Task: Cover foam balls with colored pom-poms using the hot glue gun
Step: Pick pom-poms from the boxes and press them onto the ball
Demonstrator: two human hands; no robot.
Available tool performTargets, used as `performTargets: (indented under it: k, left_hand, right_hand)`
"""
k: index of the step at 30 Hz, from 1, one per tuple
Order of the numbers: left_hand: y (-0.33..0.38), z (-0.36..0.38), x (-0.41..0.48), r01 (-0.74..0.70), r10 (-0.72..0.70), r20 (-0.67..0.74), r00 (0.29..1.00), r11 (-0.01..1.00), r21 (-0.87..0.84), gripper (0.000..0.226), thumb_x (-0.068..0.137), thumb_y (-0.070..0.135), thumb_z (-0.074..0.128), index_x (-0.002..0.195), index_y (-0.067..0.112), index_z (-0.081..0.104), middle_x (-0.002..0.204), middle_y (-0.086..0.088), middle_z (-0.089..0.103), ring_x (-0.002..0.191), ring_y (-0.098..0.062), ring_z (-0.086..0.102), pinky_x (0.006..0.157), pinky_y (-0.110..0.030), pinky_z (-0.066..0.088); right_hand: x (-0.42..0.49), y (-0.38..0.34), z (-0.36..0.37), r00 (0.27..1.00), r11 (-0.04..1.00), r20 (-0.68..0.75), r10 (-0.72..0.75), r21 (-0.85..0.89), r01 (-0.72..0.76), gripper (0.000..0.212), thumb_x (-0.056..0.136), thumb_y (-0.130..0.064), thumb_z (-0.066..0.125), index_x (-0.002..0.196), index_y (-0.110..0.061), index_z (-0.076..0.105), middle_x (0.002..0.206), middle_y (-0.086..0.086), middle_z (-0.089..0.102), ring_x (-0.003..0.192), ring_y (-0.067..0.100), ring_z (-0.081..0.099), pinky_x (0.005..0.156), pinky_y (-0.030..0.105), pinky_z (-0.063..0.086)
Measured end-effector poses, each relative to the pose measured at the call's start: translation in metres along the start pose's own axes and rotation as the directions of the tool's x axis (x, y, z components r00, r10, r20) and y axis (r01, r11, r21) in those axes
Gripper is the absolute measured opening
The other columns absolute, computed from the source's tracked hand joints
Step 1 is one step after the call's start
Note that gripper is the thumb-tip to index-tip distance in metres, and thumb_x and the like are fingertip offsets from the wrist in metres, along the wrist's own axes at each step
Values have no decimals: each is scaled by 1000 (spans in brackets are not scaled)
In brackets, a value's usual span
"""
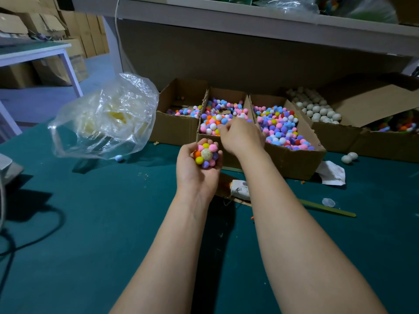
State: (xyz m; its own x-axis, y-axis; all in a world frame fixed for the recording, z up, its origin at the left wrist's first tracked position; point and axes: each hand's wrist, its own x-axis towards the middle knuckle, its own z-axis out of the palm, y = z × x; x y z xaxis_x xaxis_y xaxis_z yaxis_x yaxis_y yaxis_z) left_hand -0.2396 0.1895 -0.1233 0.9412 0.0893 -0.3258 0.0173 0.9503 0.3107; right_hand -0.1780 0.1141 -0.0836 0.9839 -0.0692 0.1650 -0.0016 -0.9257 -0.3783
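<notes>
My left hand [195, 171] cups a foam ball [206, 154] ringed with pink, yellow, orange and purple pom-poms, its bare glue-coated patch facing up. My right hand [240, 135] reaches over the front edge of the middle cardboard box [205, 137] of mixed pom-poms [215, 118], fingers curled down among them; whether they pinch one is hidden. The white hot glue gun [240, 189] lies on a cardboard scrap on the green table, between and behind my forearms.
Two more pom-pom boxes [294, 159] [172, 128] flank the middle one. A box of bare white foam balls [317, 112] stands at the back right. A clear plastic bag [106, 118] sits left. Loose foam balls [349, 157], crumpled tissue [332, 174] and a green stick [328, 209] lie right.
</notes>
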Motion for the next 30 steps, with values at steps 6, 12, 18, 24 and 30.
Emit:
performTargets:
  k: [6,12,18,24,30]
  left_hand:
    - [0,-1,3,8,-8,20,1000,1000,0,17,91,13,49,97,4,62,98,-16,61,85,-23,58,83,-32,49]
    - [1,0,1,20,-20,-7,1000,1000,-6,17,92,13,51,98,2,63,95,-15,62,82,-23,60,76,-31,51]
    - [0,0,0,31,-31,-16,999,999,-12,16,92,13,53,99,3,63,93,-15,63,82,-23,62,76,-32,53]
    - [-2,0,1,16,-16,10,1000,1000,25,19,95,14,47,100,2,61,93,-15,62,83,-21,59,92,-34,48]
    - [-4,0,0,12,-13,19,1000,999,49,20,97,15,47,98,2,62,94,-16,63,87,-23,61,88,-38,52]
  right_hand:
    - [11,-8,7,993,993,55,102,-63,-99,66,99,-58,21,124,-10,58,135,13,53,134,32,36,111,52,21]
    - [0,9,4,972,917,-235,22,393,75,18,100,-37,46,96,-22,54,81,-11,49,89,10,56,79,24,50]
    - [-35,37,-14,995,725,-89,-37,683,88,11,94,-22,59,94,-27,49,94,-7,62,80,1,59,59,11,40]
    - [-74,42,-2,988,684,-63,-141,715,143,8,86,-22,70,89,-23,63,90,-5,65,87,7,62,73,20,51]
    - [-75,41,3,987,727,-37,-155,672,139,11,89,-18,67,98,-23,67,93,-13,64,92,4,61,77,19,52]
